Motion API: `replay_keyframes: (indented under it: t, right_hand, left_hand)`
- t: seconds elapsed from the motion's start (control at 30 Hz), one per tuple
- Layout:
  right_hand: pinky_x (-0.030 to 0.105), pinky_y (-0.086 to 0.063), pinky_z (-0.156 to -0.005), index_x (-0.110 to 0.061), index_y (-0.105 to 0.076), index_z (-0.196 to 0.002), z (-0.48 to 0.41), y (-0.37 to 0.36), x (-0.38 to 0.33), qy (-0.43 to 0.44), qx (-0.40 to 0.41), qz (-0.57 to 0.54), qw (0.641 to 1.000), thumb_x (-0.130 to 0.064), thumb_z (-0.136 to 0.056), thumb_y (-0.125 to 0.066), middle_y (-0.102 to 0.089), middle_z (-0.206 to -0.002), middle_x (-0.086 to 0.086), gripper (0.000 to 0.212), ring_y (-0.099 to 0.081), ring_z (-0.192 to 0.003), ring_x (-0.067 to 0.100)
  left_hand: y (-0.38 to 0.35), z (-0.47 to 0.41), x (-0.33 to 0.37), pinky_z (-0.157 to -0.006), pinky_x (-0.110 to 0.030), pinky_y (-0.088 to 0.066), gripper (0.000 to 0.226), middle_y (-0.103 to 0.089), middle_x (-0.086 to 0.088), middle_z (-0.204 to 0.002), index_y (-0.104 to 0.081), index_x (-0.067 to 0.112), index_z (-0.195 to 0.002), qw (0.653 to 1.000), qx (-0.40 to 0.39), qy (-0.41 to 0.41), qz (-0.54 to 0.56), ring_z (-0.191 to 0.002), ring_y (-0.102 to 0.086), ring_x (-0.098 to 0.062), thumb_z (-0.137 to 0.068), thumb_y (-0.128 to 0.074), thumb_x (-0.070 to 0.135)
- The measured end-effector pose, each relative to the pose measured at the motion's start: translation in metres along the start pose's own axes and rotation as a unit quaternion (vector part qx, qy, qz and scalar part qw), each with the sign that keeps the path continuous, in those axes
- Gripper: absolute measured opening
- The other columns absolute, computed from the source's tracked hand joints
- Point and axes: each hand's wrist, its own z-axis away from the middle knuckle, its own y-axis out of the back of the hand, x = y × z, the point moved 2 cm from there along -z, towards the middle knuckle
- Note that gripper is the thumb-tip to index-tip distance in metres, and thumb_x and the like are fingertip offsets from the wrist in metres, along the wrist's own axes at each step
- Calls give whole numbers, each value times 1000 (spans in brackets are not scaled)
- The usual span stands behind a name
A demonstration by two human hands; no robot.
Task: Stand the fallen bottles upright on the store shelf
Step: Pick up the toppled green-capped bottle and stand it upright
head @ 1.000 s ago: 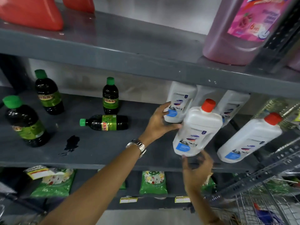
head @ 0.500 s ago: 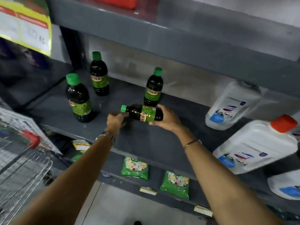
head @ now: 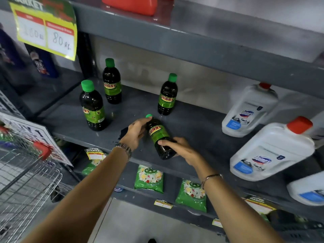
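A dark bottle with a green cap and green "SUNNY" label point(head: 157, 135) is held tilted just above the grey middle shelf point(head: 198, 127), cap pointing up and away. My left hand point(head: 135, 132) grips its neck and shoulder. My right hand point(head: 177, 148) wraps its base. Three matching dark bottles stand upright on the shelf: one at front left point(head: 92, 106), one at back left point(head: 111, 83), one behind the held bottle point(head: 167, 96). White red-capped jugs point(head: 270, 149) lean at the right.
A dark spill stain point(head: 122, 133) marks the shelf under my left hand. Green packets point(head: 149, 178) lie on the lower shelf. A wire shopping cart point(head: 26, 176) stands at the left. A yellow price sign point(head: 45, 28) hangs from the upper shelf.
The view swung from the white jugs to the dark bottles. Both hands took the lying bottle, and it has turned from flat on its side to tilted with its cap raised.
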Motion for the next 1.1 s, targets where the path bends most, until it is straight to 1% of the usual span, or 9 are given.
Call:
replay_keyframes:
  t: [0.13,0.27,0.33,0.43,0.57,0.63,0.73,0.9,1.1]
  right_hand:
    - [35,-55,-85,-18,-67,-94,16,-3,5,19,-41,-135,990,-33,-77,-70,-72,-92,3,23,-68,-84,13]
    - [32,-58,-76,-9,-65,-107,28,-9,8,50,-108,-245,962,-38,-56,-82,-74,-93,6,61,-71,-81,15]
    - [33,-60,-75,-11,-69,-99,35,-13,9,65,-151,-293,942,-42,-44,-87,-76,-87,4,66,-72,-80,16]
    - [33,-61,-72,-10,-76,-89,58,-17,0,89,-180,-342,918,-37,-41,-90,-77,-89,7,57,-72,-84,18]
    - [37,-60,-77,-8,-75,-91,72,-16,-6,107,-160,-348,918,-37,-39,-91,-76,-94,10,62,-71,-88,22]
    - [41,-56,-86,-4,-71,-103,77,-16,-9,111,-145,-318,930,-40,-40,-90,-72,-101,14,74,-68,-94,26]
    - [41,-48,-93,1,-61,-115,81,-16,-11,122,-138,-254,949,-45,-43,-87,-65,-111,19,89,-60,-101,31]
    - [25,-54,-81,-11,-67,-107,78,-14,-8,122,-169,-223,952,-38,-43,-88,-74,-98,1,73,-67,-92,16]
    - [25,-54,-81,-15,-70,-100,55,-9,-3,111,-120,-197,967,-18,-59,-77,-75,-96,0,42,-69,-94,17]
  left_hand:
    - [5,6,9,-84,-26,-41,43,-51,4,-75,-53,24,-93,999,-29,-10,28,-79,-48,-17,-59,-75,38]
    - [-2,25,13,-77,-32,-49,37,-62,1,-96,-60,21,-106,992,-119,1,44,-93,-56,-17,-76,-65,42]
    - [-9,33,19,-90,-40,-49,41,-65,-3,-106,-60,17,-114,986,-157,-11,61,-101,-59,-20,-80,-61,40]
    - [-20,59,41,-99,-42,-43,24,-68,0,-96,-63,22,-98,978,-188,-62,64,-94,-62,-21,-78,-64,35]
    - [-27,82,59,-97,-41,-43,31,-67,1,-94,-62,22,-96,970,-210,-111,44,-91,-61,-19,-69,-70,35]
    - [-29,87,62,-94,-39,-46,37,-67,-1,-95,-62,21,-100,967,-218,-120,47,-90,-62,-19,-68,-71,35]
    - [-34,94,62,-73,-31,-56,38,-68,-3,-94,-60,17,-107,962,-237,-122,54,-82,-66,-18,-72,-67,31]
    - [-37,90,58,-69,-24,-55,53,-69,-4,-99,-56,15,-123,962,-244,-120,23,-83,-67,-15,-72,-66,25]
    - [-39,69,50,-81,-21,-51,38,-65,4,-107,-55,16,-121,964,-235,-122,-17,-91,-64,-7,-84,-58,10]
